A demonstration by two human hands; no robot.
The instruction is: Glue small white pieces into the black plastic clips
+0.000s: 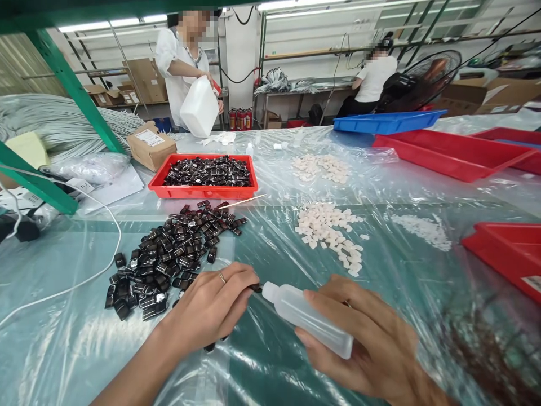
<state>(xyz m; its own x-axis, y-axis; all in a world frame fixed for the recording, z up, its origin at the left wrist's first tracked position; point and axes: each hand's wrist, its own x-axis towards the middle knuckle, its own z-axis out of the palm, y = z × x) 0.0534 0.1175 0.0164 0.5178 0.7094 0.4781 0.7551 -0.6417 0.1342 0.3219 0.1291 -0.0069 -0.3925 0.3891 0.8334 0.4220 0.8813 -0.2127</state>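
Observation:
My right hand (359,332) is closed around a translucent squeeze bottle (313,318), tilted so its nozzle points left. My left hand (215,299) pinches a small black plastic part (256,287), mostly hidden by the fingers. The bottle's tip meets or nearly meets that part; I cannot tell which. Left of my left hand lies a loose heap of glossy black parts (169,248). Beyond my right hand is a pile of small whitish pieces (329,228). A thin wooden stick (243,201) rests by the far edge of the black heap.
Behind the heap stands a red tray (203,193) full of black parts. More whitish pieces (321,168) and clear bits (425,230) lie farther off. Red trays (452,155) and a blue tray (389,121) sit at right. A white cable (116,225) crosses the left. A co-worker holds a white jug (200,107).

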